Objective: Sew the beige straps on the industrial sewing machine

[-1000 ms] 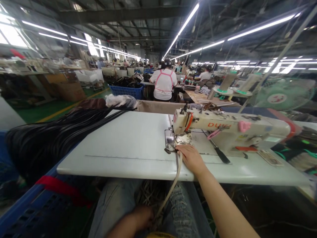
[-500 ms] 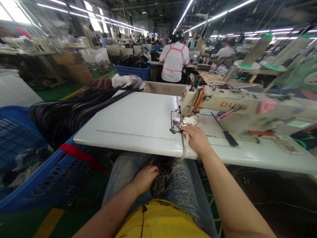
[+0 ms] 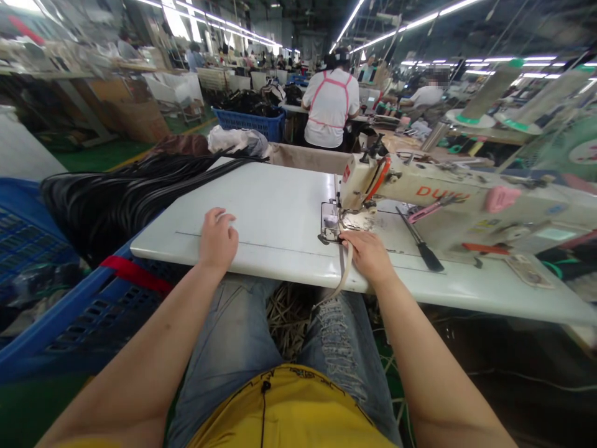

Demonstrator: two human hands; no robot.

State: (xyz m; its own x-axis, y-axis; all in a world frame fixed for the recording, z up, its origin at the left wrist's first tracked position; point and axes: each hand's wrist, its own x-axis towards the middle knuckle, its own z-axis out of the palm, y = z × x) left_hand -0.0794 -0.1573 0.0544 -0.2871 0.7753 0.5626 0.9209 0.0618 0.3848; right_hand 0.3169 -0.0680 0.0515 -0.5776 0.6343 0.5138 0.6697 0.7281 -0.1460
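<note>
My right hand (image 3: 367, 254) pinches a pale strip (image 3: 346, 272) close to the needle area of a sewing machine (image 3: 420, 199). From there the strip hangs over the table's front edge toward a heap of similar strips (image 3: 288, 317) between my legs. My left hand (image 3: 219, 239), its fingers apart and slightly curled, is over the left part of the white sewing table (image 3: 270, 205) and holds nothing. Whether it touches the surface is unclear.
Long black strips (image 3: 107, 193) spill over the table's left corner beside a blue basket (image 3: 84, 317). A black-handled tool (image 3: 428, 256) and pink snips (image 3: 426, 211) are at the machine. A person in white (image 3: 329, 109) sits ahead.
My left hand has risen from the strips between my legs to above the table's left side. My right hand stays at the pale strip near the needle area.
</note>
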